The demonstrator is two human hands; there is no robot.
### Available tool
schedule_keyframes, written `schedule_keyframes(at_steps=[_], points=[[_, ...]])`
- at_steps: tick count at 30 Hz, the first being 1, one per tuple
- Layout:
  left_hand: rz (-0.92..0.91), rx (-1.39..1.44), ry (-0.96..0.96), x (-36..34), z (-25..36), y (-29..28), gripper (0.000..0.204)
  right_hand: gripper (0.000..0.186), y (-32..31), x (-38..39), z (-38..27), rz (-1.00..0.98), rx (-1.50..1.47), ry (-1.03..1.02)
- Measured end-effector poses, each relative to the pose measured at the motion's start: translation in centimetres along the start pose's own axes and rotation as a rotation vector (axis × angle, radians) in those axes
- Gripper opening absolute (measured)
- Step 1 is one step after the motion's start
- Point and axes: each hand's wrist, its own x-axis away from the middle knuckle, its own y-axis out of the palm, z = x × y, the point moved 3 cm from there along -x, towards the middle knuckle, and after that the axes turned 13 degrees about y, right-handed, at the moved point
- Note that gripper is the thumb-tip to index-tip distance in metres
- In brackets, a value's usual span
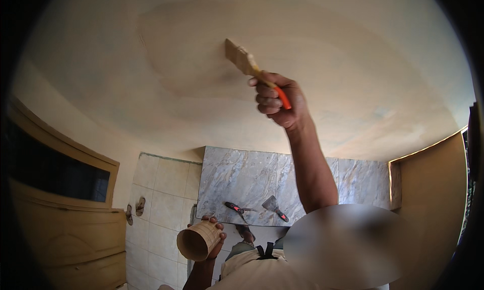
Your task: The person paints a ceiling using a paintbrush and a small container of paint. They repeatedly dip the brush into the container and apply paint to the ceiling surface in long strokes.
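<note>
My right hand (280, 99) is raised and closed round the handle of a flat paintbrush (242, 58). The handle ends in orange-red, and its bristles are coated tan. They point up and left at a pale beige painted wall (191, 43), where a darker, damp-looking patch spreads around them; whether the tips touch it I cannot tell. Low on the left, my left hand (220, 238) wraps its fingers round a tan-coated cup (195, 243), held tilted with its mouth toward me. The cup's bottom is in shadow, so its contents cannot be made out.
Below the wall runs a grey marbled slab (237, 174). On it lie a scraper (275, 208) and another tool with a black-and-red handle (235, 207). Sandals (140, 206) rest on the tiled floor (166, 202). A wooden door (75, 244) stands left; a brown panel (433, 184) rises right.
</note>
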Motion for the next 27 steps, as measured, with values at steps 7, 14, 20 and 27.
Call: schedule_keyframes(at_steps=[7,14,20,27], points=[[-0.020,0.063,-0.063,-2.1,-0.8,0.7,0.059,0.042,-4.3,21.1,-6.6,0.064,0.013,-0.414],[-0.029,-0.017,0.064,0.1,2.5,0.5,0.059,0.037,0.9,7.2,0.6,0.815,0.051,-1.079],[-0.073,0.015,0.239,3.2,6.2,0.3,0.053,0.038,7.9,-15.1,6.1,0.740,0.253,-0.834],[-0.076,-0.021,0.352,4.2,8.5,-0.9,0.051,0.030,11.8,-17.8,13.3,0.248,0.216,-0.123]])
